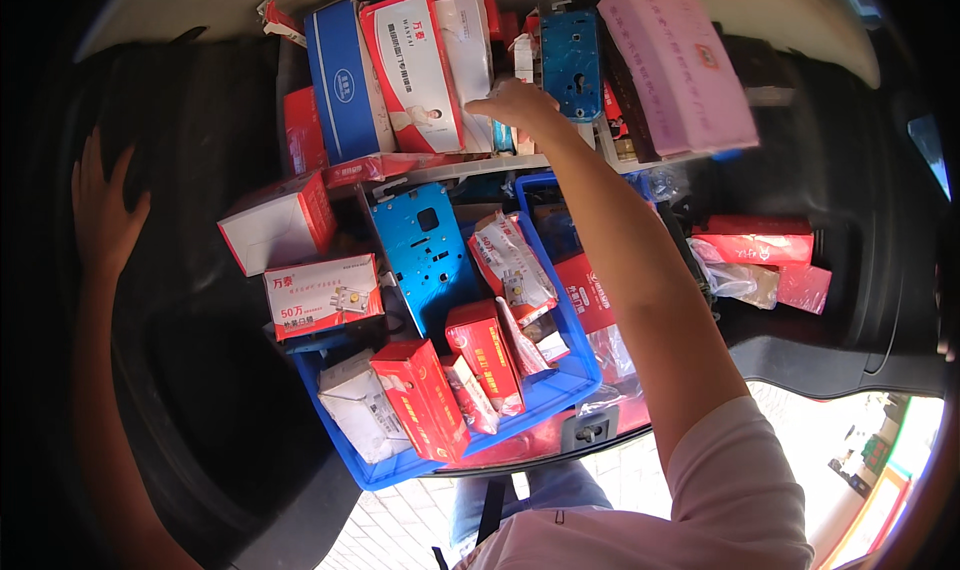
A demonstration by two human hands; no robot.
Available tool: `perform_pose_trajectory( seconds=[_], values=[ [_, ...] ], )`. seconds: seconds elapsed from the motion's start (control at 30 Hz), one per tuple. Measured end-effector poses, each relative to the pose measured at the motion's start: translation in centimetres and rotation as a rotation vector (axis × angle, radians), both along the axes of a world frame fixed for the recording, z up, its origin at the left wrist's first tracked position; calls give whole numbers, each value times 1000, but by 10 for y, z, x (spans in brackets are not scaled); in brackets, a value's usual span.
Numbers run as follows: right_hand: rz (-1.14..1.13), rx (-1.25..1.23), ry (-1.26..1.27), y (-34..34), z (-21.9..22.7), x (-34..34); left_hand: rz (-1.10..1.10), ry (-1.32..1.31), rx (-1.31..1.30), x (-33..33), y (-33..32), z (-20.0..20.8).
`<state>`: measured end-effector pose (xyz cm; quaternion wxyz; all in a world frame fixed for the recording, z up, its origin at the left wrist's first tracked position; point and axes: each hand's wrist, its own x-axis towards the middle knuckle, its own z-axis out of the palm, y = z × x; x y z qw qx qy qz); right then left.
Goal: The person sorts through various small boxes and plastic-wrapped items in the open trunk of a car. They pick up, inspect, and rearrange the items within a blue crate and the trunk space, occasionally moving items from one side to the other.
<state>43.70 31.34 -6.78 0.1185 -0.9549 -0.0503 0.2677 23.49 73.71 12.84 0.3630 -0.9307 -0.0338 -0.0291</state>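
Observation:
My right hand (515, 105) reaches into the far row of boxes. One finger stretches left against a white box (463, 45); the other fingers are partly hidden, and I see nothing held. Left of that stand a red-and-white box (412, 65) and a blue box (343, 90). Just right of the hand is a blue metal lock case (572, 70), beside a large pink box (680, 70). Narrow cartons (523, 55) sit behind the hand. At the far left, my left hand (105, 210) lies with spread fingers on the dark lining, holding nothing.
A blue crate (590, 375) stands nearer me, holding red boxes (420, 400), a grey-white box (362, 405) and a tilted blue lock case (425, 255). Cartons (325, 290) lean at its left. Red packages (755, 240) lie right. The car boot's edge (800, 365) runs in front.

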Motion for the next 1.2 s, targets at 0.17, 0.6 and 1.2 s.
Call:
perform_pose_trajectory(
  seconds=[0.17, 0.6, 1.2],
  values=[
    [42, -202, 160, 27, 6, 26, 94, 12, -6, -1, -16, 5],
    [-149, 617, -29, -100, 161, -5, 84, -4, -68, -6, -19, 6],
    [227, 263, -980, -36, 45, -36, 65, -4, -106, -6, -26, 12]
  ],
)
